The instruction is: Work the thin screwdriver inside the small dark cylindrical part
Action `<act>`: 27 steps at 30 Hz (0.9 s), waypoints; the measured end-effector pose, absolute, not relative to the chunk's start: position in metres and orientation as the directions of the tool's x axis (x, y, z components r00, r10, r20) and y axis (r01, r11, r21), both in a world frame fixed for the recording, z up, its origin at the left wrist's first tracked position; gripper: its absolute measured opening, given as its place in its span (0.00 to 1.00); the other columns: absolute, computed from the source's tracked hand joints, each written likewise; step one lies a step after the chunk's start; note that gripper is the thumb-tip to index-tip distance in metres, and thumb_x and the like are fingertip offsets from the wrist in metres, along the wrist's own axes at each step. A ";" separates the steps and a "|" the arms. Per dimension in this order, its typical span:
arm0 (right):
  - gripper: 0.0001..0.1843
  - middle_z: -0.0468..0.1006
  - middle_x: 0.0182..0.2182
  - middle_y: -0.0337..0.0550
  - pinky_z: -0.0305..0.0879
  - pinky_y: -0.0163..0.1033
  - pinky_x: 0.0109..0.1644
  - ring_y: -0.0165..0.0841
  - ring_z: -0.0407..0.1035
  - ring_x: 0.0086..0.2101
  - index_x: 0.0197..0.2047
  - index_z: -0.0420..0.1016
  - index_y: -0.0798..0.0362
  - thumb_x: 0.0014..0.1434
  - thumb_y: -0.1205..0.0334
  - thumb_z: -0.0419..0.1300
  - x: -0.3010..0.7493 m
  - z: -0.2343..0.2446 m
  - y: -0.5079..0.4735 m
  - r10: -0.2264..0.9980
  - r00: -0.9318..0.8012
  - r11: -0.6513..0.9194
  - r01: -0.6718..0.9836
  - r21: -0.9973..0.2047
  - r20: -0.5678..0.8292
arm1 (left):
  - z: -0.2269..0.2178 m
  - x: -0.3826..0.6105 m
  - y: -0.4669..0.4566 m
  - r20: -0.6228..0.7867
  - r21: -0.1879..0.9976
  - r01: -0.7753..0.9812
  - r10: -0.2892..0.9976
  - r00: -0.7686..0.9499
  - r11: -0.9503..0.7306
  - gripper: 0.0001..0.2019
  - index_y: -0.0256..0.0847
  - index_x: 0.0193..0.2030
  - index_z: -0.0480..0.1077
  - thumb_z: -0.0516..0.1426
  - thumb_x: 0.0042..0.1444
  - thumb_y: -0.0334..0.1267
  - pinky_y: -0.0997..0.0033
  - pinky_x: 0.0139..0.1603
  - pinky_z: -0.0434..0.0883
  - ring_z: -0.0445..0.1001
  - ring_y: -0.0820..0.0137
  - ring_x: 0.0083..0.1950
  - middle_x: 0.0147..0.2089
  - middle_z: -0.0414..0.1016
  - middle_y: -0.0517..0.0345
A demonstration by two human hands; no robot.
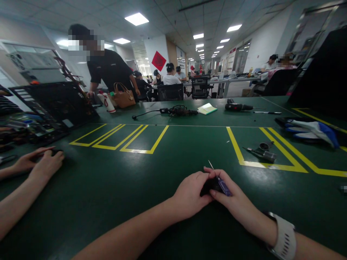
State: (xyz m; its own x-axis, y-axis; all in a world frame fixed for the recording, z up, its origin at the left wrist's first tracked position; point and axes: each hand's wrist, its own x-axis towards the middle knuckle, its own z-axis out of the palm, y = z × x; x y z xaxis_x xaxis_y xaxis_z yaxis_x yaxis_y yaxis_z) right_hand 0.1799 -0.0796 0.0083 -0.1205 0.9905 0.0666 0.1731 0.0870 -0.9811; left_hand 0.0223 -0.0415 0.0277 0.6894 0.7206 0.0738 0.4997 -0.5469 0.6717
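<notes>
My left hand [189,195] is closed around a small black object [208,186], mostly covered by the fingers, so its kind does not show. My right hand [233,193], with a pale watch strap on the wrist, meets it from the other side. Between the right thumb and fingers rests a screwdriver [224,187] with a translucent purple handle, its thin shaft pointing up and to the left. Both hands are close together above the green table [130,180].
Another person's hands [45,162] hold something dark at the left. A metal tool part [267,155] lies inside yellow tape at right, near blue-and-white gloves [311,130]. Farther back are a power drill [238,106], a notepad [207,108], a coiled black cable [179,110] and a brown handbag [124,96].
</notes>
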 end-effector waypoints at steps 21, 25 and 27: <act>0.26 0.62 0.14 0.34 0.53 0.35 0.21 0.28 0.56 0.17 0.15 0.65 0.51 0.56 0.42 0.55 0.211 0.024 -0.071 0.974 0.191 0.082 0.189 -0.978 0.119 | 0.012 0.026 -0.030 -0.001 0.979 -0.194 0.945 0.327 0.068 0.16 0.40 0.49 0.67 0.59 0.52 0.29 0.61 0.50 0.71 0.72 0.66 0.47 0.50 0.70 0.52; 0.26 0.60 0.12 0.33 0.52 0.35 0.21 0.28 0.55 0.16 0.14 0.64 0.50 0.54 0.41 0.55 0.210 0.028 -0.070 0.977 0.177 0.064 0.288 -0.955 0.119 | 0.015 0.025 -0.030 -0.038 0.966 -0.231 0.951 0.308 0.113 0.15 0.39 0.48 0.70 0.59 0.52 0.28 0.58 0.51 0.71 0.73 0.64 0.49 0.51 0.72 0.51; 0.26 0.60 0.12 0.33 0.52 0.36 0.21 0.28 0.56 0.16 0.14 0.63 0.50 0.54 0.41 0.54 0.209 0.028 -0.069 0.979 0.168 0.055 0.315 -0.948 0.112 | 0.016 0.024 -0.029 -0.042 0.960 -0.250 0.948 0.315 0.126 0.15 0.39 0.48 0.71 0.59 0.52 0.28 0.56 0.52 0.70 0.73 0.63 0.49 0.48 0.74 0.51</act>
